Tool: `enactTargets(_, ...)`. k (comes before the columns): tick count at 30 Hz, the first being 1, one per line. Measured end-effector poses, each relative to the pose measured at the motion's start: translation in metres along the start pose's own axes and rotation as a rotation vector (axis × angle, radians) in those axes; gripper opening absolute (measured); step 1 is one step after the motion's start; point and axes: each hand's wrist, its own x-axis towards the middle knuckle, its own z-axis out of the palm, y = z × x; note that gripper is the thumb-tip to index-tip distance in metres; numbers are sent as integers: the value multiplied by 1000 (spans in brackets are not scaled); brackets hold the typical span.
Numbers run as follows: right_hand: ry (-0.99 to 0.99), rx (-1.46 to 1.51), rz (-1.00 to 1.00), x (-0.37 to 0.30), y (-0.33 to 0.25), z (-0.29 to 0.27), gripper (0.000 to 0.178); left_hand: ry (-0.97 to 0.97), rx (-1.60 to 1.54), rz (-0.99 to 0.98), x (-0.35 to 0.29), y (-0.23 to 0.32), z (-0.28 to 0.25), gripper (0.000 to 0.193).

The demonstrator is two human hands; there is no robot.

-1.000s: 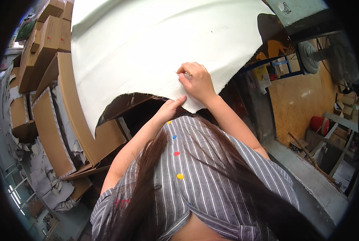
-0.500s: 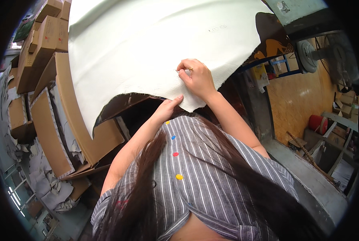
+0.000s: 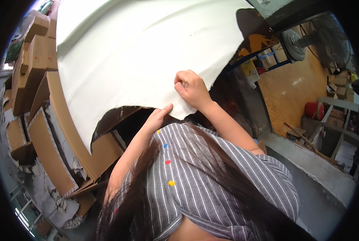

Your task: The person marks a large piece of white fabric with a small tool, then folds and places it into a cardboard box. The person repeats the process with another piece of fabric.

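Observation:
A large white sheet, which looks like leather with a ragged cut edge, spreads out in front of me. Its near edge curves inward on the left and comes to a blunt tip close to my shirt. My left hand pinches this edge beside the tip, thumb on top and fingers hidden underneath. On the sheet just beyond the tip rests my right hand, its fingers curled round a thin, pen-like tool. Only a small gold-coloured bit of the tool shows; its working end is hidden by the fingers.
Cardboard boxes are stacked at the left, above open cartons of grey-white scraps. A dark patterned surface shows past the sheet's right edge. Farther right are a fan, a red round container and a grey ledge.
The whole view has shifted a little. My right hand, still curled round the tool, has moved slightly rightward over the sheet. My left hand keeps its pinch at the same place on the edge.

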Motion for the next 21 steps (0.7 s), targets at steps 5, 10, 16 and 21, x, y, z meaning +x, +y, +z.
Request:
enactTargets(5, -89, -6, 40, -7, 2, -6, 7, 9, 58, -66, -21, 25, 4, 51)
enactTargets(10, 120, 361, 294, -12, 23, -44, 13, 78, -41, -76, -47, 9, -11, 49)
enactTargets(16, 261, 111, 264, -28, 70, -97, 14, 92, -101, -37, -53, 1, -17, 43)
enactTargets(21, 326, -13, 175, -13, 94, -114, 14, 111, -43, -118, -61, 19, -9, 39)
